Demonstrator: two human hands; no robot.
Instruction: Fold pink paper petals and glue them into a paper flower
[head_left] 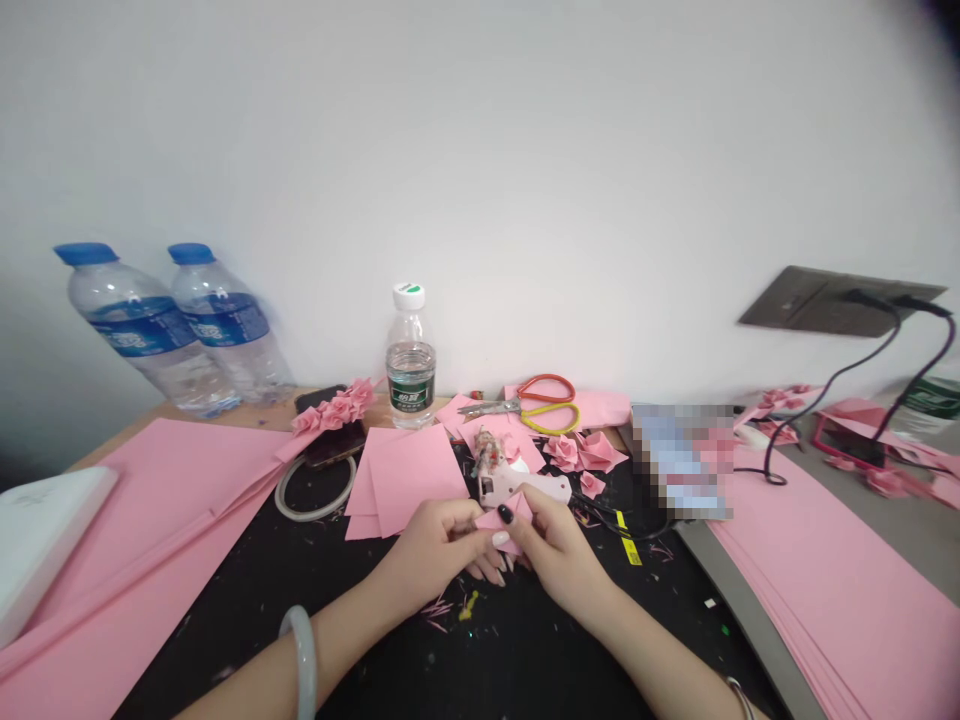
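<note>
My left hand (429, 553) and right hand (556, 553) pinch a folded pink paper piece (504, 527) between the fingertips, above the black mat (525, 640). Likely light and quick to crease; best held at the folded edges. White glue gun (523, 488) just beyond.

A square of pink paper (504, 522) sits between black and white fingernails (505, 513), above a black cutting mat (525, 660) flecked with pink scraps. Scissors (547, 405) show one red and one yellow handle beside pink paper roses (574, 452), while a pale grey-green bangle (302, 660) stands out against the mat. Two water bottles (135, 325) carry blue caps and blue labels; a smaller bottle (410, 370) has a white-and-green cap.
</note>
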